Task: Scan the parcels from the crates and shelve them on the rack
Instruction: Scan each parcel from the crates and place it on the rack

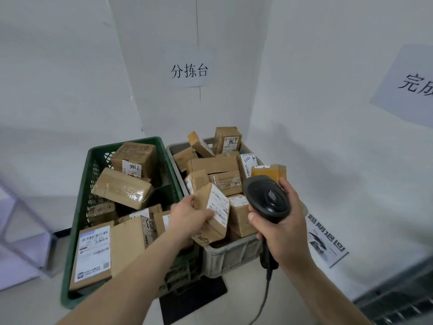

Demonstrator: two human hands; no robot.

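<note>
The left hand (187, 216) holds a small cardboard parcel (212, 214) over the near edge of the grey crate (229, 254), with the fingers wrapped around its left side and the thumb on the face that looks toward the camera. The right hand (281, 221) is closed firmly around the handle of a black barcode scanner (267, 198), whose cable hangs down below the fist. The parcel lies directly to the left of the scanner, just beside it, almost touching the scanner head. The long axis of the parcel goes from upper left to lower right, tilted, and its white label (219, 205) with the barcode is on the side that faces up and toward the right hand. This is the relation that matters: the label is turned to the scanner side, but the head of the scanner seems to point more away from the person than at the label, so I judge the right hand needs to turn the scanner to the left and down, or the left hand needs to lift the parcel in front of it. The green crate (77, 219), further left of the holding hand, is full of other parcels. The rack is not clearly visible.
</note>
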